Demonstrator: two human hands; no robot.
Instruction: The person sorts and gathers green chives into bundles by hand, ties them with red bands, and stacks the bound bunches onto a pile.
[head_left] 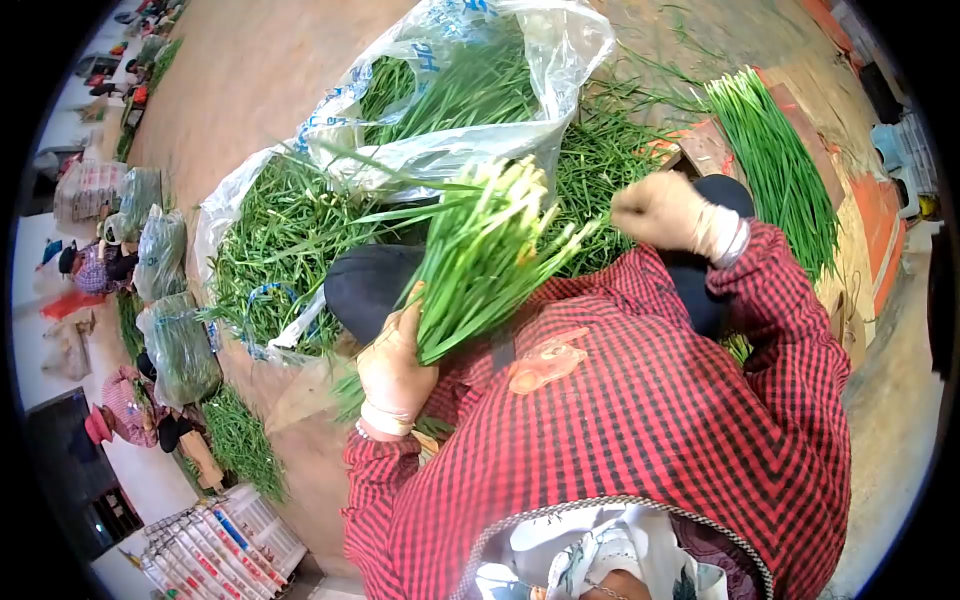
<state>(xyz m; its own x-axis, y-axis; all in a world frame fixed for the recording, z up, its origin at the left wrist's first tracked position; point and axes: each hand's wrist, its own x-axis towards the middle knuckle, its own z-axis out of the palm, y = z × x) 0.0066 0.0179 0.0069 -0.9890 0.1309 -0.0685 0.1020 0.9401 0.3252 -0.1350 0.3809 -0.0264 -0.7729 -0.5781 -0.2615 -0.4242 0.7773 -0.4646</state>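
My left hand, in a thin pale glove, is closed around a bunch of garlic chives in front of my lap. The bunch is tilted, its pale cut ends at the top and its green leaves trailing below the hand. Several stalks stick out sideways from it. My right hand, gloved too, is closed to the right of the bunch, close to the tips of the stray stalks. Whatever its fingers hold, if anything, is too small to tell. Loose chive leaves lie heaped around my knees.
A clear plastic bag of chives stands ahead. At right, a neat pile of chives rests on boards. Filled bags, crates and other people are along the left.
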